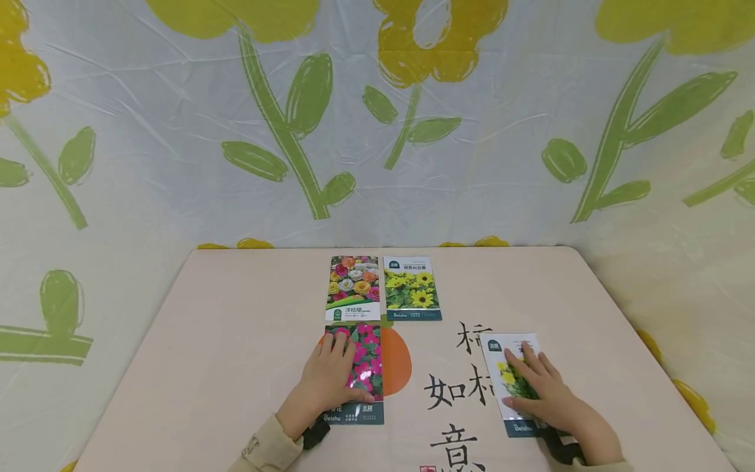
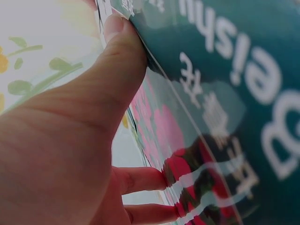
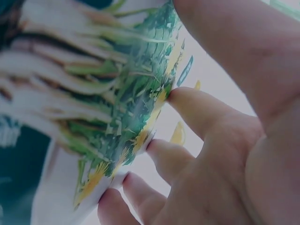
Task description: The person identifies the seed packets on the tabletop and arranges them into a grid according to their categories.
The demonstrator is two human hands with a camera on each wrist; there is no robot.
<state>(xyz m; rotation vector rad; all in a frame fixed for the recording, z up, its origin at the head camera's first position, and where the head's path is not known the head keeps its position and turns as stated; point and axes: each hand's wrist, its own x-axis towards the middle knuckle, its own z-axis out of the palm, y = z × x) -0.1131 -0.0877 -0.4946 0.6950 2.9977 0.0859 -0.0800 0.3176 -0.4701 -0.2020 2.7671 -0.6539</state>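
Note:
My left hand rests on a seed packet with pink flowers, its fingertips and thumb touching the printed face. In the left wrist view, the thumb lies by the dark teal band of that packet and two fingertips meet the pink-flower picture. To the right, my right hand lies spread over a white seed packet with yellow flowers, which sits slightly tilted and is partly covered by the hand. The right wrist view shows several fingertips touching the face of this packet.
Behind the left hand lies a packet with multicoloured roselike flowers. Beside it is a packet with yellow sunflowers. The pale pink table cover bears black brush characters and an orange fruit print. A flower-printed cloth hangs behind.

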